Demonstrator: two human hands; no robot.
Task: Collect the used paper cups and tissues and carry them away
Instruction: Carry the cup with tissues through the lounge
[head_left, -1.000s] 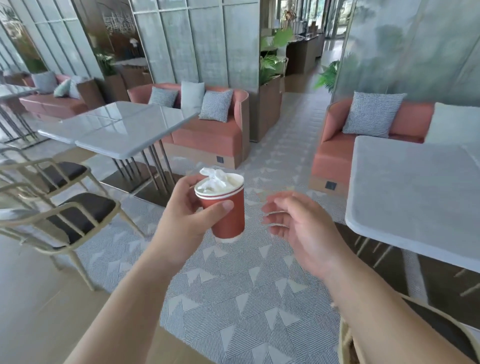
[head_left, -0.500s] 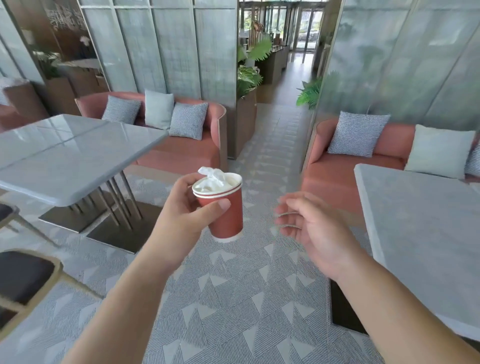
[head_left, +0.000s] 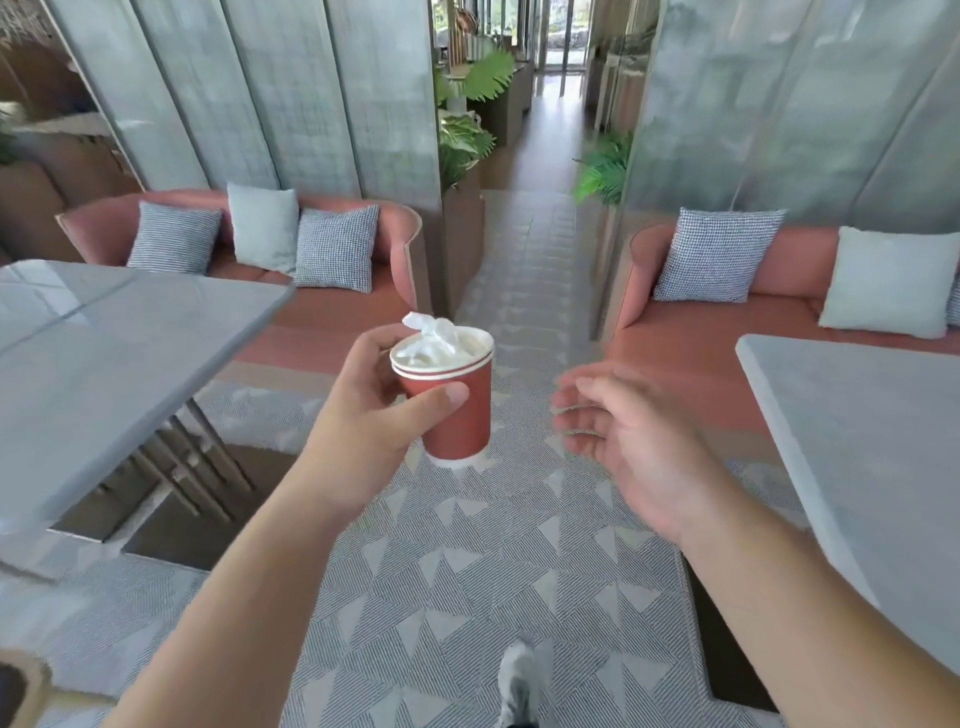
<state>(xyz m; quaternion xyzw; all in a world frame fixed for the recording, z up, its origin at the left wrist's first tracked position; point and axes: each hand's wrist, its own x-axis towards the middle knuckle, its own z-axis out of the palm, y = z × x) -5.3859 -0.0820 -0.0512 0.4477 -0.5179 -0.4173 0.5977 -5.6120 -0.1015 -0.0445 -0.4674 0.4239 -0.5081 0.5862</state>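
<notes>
1. A grey table (head_left: 119, 332) stood at the left, nearer the camera than half a second before; the dark-seated chairs visible a second earlier had slipped out of view, apart from a blurred edge at the bottom left corner.
2. The left hand (head_left: 363, 410) gripped the stacked red paper cups (head_left: 452, 400), thumb across the front, with crumpled tissues (head_left: 431, 338) poking above the rim, held chest-high over the patterned carpet (head_left: 467, 571), exactly as a second before.
3. A shoe (head_left: 517, 680) showed mid-stride below.
4. The right hand (head_left: 623, 441) hung free beside the cups, fingers relaxed and holding nothing.
5. A second table (head_left: 857, 441) flanked the right. The aisle ahead had swung to centre, suggesting collection was done and the carrying-away under way.
</notes>
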